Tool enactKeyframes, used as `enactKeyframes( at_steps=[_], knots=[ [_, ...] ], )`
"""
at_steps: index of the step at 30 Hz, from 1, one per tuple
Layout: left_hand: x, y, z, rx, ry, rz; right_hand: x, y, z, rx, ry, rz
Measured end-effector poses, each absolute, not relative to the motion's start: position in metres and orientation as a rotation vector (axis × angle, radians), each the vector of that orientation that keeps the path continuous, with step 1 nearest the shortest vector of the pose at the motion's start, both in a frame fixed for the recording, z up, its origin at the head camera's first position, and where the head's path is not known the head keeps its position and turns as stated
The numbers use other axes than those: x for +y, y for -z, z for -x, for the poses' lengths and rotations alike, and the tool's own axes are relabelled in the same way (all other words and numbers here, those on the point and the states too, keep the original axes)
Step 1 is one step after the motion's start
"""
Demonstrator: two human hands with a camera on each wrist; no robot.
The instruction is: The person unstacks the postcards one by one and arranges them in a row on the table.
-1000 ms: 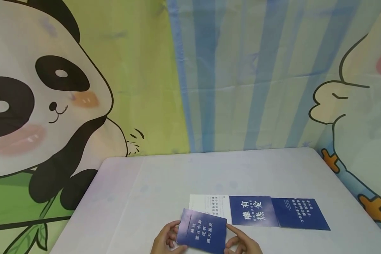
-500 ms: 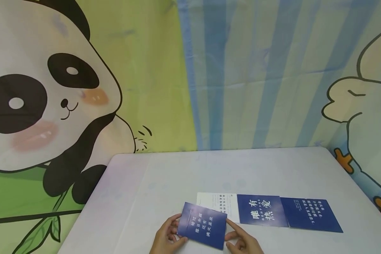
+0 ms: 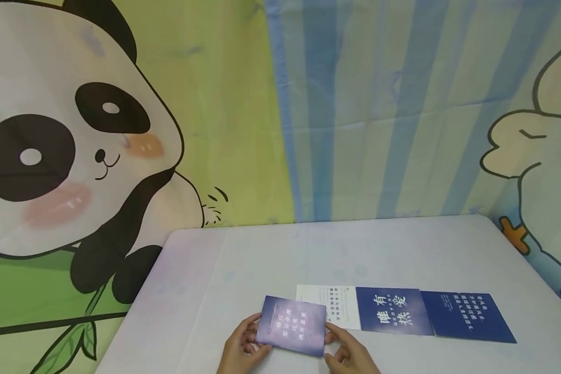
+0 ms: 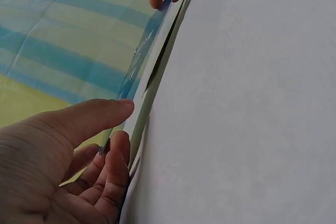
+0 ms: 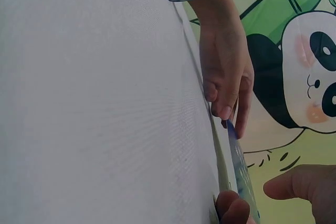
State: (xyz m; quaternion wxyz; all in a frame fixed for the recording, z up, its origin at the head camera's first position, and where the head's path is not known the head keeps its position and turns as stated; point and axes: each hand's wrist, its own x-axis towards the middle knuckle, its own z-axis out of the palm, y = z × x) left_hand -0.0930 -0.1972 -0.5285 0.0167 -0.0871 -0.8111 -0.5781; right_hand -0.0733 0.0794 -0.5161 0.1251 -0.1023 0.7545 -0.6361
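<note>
A square printed card, blue-purple with white lettering, is held near the front of the table between both hands. At its left edge, the left hand grips with thumb in front and fingers behind. My right hand is at the card's right edge, index fingertip on the side and thumb by the lower corner. From the right wrist, its thumb shows a little apart from the card's printed face, the fingers behind. The left wrist view shows the card nearly edge-on.
Behind and right of the held card lie a white card, a blue card and a darker blue card, in a row on the white table. The held card overlaps the white one in view. Cartoon panda fabric hangs behind.
The held card has tilted, its face now paler with glare, and shifted slightly left relative to the row. Both hands stay at its edges. The head view has turned slightly left.
</note>
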Motion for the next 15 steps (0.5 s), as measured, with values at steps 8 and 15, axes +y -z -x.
enactKeyframes(
  at_steps=[8,15],
  knots=[
    [-0.206,0.527,0.101,-2.477,1.891,0.062,0.067,0.514,0.080,2.125,1.869,0.297],
    [-0.211,0.527,0.098,-2.485,1.909,-0.041,0.060,0.515,0.081,2.061,1.904,0.321]
  ],
)
